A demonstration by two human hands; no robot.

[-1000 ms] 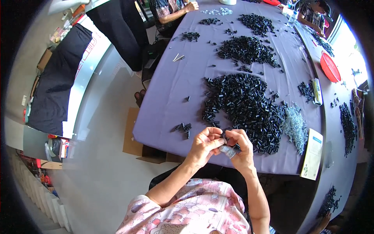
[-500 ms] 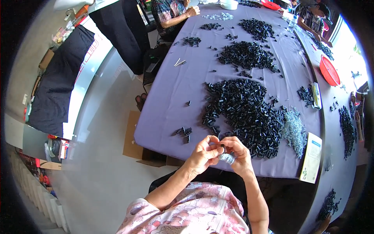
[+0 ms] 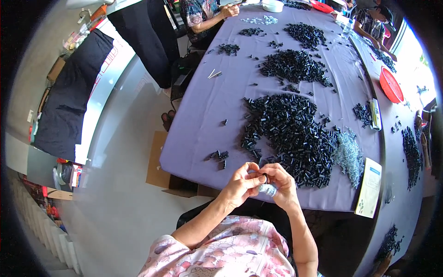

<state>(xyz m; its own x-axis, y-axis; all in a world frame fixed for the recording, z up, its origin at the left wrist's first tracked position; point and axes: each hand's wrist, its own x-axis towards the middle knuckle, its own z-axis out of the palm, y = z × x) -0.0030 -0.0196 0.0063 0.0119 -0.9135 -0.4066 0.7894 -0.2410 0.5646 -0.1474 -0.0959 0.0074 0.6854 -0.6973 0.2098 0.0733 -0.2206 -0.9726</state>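
Over the near edge of the table, my left hand (image 3: pixel 239 188) and my right hand (image 3: pixel 285 188) meet with their fingertips pinched together. A small black tube-like piece (image 3: pixel 265 177) shows between them, partly covered by the fingers. Small clear pieces (image 3: pixel 267 189) are bunched in the curled fingers of my right hand. Just beyond my hands spreads a big heap of short black tubes (image 3: pixel 288 134). To its right lies a pile of small clear pieces (image 3: pixel 349 154). A few loose black tubes (image 3: pixel 219 156) lie left of the heap.
More black heaps (image 3: pixel 295 64) run along the purple-covered table (image 3: pixel 198 124). A booklet (image 3: pixel 369 187) lies at the right edge, and a red basket (image 3: pixel 391 84) sits farther right. A cardboard box (image 3: pixel 159 157) stands below the left edge. Other people (image 3: pixel 205 18) sit at the far end.
My hands stay joined in nearly the same place. The clear bunch under the fingers has shifted slightly. At the far left, the other person's hand now shows a thin dark item.
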